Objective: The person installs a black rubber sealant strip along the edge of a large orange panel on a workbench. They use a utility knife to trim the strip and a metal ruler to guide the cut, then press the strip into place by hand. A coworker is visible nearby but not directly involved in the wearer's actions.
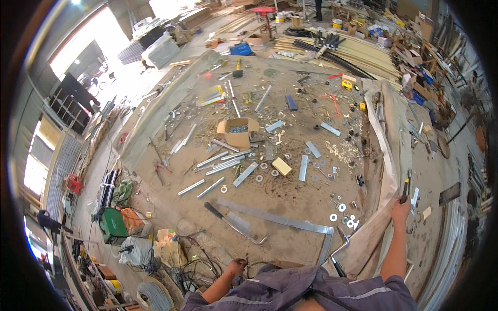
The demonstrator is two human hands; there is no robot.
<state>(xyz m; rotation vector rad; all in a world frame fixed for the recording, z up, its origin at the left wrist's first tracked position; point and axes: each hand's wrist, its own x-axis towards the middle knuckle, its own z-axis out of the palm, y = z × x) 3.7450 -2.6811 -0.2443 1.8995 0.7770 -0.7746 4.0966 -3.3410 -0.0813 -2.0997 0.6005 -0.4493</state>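
Note:
My right hand (400,210) is closed around a hand tool (406,187) with a dark handle and a yellow band, above the right edge of a fabric-covered work surface (183,217). My left hand (236,268) is low, near my body, with fingers curled. A thin dark piece shows at its fingertips, but whether it is held is unclear. Before me lies a large steel square (288,221). A bent metal bar with a black grip (237,227) lies left of it, and a similar bent bar (341,250) rests at right. Several washers (342,207) lie near the square's corner.
An open cardboard box of metal fasteners (238,135) stands mid-surface among metal tubes (225,165), flat plates (303,168) and a yellow block (281,166). Pliers (161,168) lie left. Cables (202,248) and a green machine (110,226) crowd the lower left. A person (318,9) stands far back.

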